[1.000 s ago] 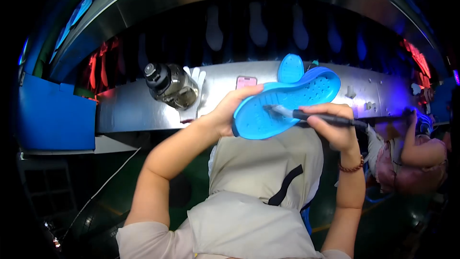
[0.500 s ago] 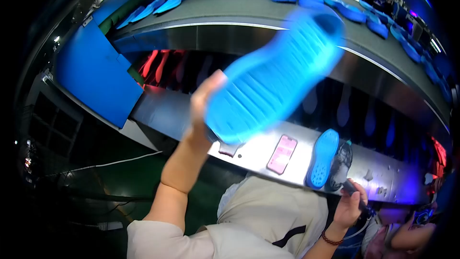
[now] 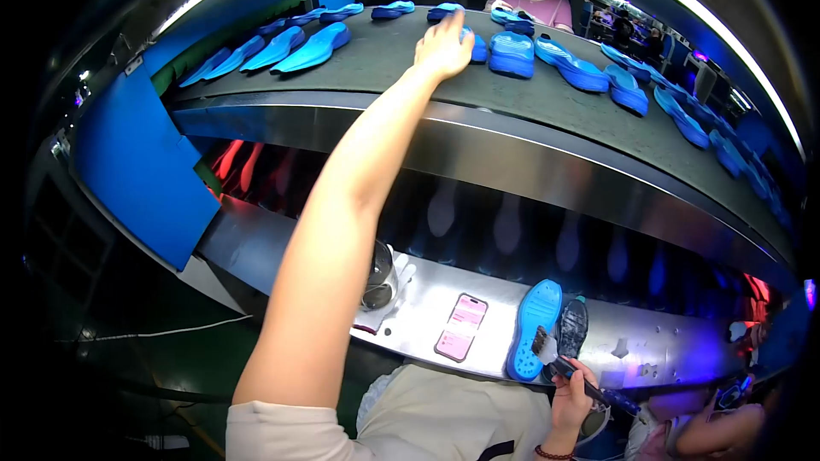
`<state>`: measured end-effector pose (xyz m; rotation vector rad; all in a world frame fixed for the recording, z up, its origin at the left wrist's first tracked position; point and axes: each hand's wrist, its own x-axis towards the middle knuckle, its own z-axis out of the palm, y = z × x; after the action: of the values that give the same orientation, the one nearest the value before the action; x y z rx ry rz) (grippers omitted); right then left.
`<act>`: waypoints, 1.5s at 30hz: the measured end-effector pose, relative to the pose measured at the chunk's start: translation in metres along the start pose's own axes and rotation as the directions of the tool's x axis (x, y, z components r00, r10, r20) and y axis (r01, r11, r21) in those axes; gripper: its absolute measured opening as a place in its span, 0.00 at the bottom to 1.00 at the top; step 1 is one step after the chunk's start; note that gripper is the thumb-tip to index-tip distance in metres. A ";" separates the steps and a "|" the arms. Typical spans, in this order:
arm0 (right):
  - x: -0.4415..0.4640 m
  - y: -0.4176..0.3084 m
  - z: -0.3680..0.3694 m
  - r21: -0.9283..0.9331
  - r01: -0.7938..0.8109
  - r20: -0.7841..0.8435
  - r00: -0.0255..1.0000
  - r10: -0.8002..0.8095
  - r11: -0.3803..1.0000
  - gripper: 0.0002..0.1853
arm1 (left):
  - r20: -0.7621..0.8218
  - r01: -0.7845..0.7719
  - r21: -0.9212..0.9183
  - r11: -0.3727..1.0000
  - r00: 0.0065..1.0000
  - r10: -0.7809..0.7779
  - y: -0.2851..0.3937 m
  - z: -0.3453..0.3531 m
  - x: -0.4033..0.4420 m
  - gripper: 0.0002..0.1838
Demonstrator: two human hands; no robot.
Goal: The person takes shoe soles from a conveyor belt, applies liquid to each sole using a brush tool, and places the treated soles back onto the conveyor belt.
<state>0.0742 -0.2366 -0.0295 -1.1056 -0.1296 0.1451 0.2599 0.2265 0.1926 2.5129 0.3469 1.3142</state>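
Note:
My left hand [image 3: 444, 47] reaches far out over the grey conveyor belt, fingers stretched. Right beside it lies a blue shoe sole [image 3: 476, 48], partly hidden by the hand; whether they touch I cannot tell. My right hand [image 3: 574, 393] is closed around the dark handle of a brush [image 3: 548, 350]. The brush's brown bristles hang over the lower part of another blue sole [image 3: 538, 312] on the metal ledge [image 3: 504, 290]. Against that sole's right side stands or lies a dark shoe-shaped piece [image 3: 572, 324].
Several blue soles [image 3: 512, 55] line the belt [image 3: 384, 60]. On the ledge are a phone [image 3: 461, 327] and a dark round container [image 3: 378, 277]. Shoe-shaped pieces [image 3: 442, 209] show beneath the belt. A person [image 3: 538, 4] is across the belt; another person's arm [image 3: 722, 431] is at right.
My left hand has moved from near my body, where it held up a blue sole, out to the belt. The brush in my right hand has shifted left over the blue sole.

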 end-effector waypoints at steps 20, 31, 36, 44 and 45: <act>0.012 -0.011 -0.027 0.115 -0.035 -0.017 0.999 0.037 0.993 0.15 | -0.063 -0.006 -0.474 0.881 0.998 -0.028 0.045 -0.105 -0.162 0.11; 0.016 -0.017 -0.040 0.132 -0.022 -0.109 0.993 0.037 0.991 0.14 | 0.435 0.039 0.073 0.997 0.898 -0.067 -0.002 -0.007 0.007 0.22; 0.004 -0.017 -0.064 0.113 0.008 -0.206 0.978 0.016 0.994 0.13 | 0.497 -0.104 -0.045 0.994 0.860 0.113 0.040 0.038 0.023 0.20; 0.018 -0.036 -0.051 0.133 0.050 -0.211 0.977 -0.021 0.990 0.12 | 0.151 -0.518 0.093 0.850 0.851 0.502 0.151 0.084 -0.023 0.26; 0.019 -0.037 -0.052 0.141 0.060 -0.210 0.977 -0.029 0.988 0.12 | 0.091 -0.608 -0.063 0.791 0.786 0.612 0.169 0.061 -0.042 0.24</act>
<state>0.1039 -0.2953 -0.0182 -0.9635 0.0428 -0.0016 0.3000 0.0463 0.1877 2.7649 -0.5689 1.3493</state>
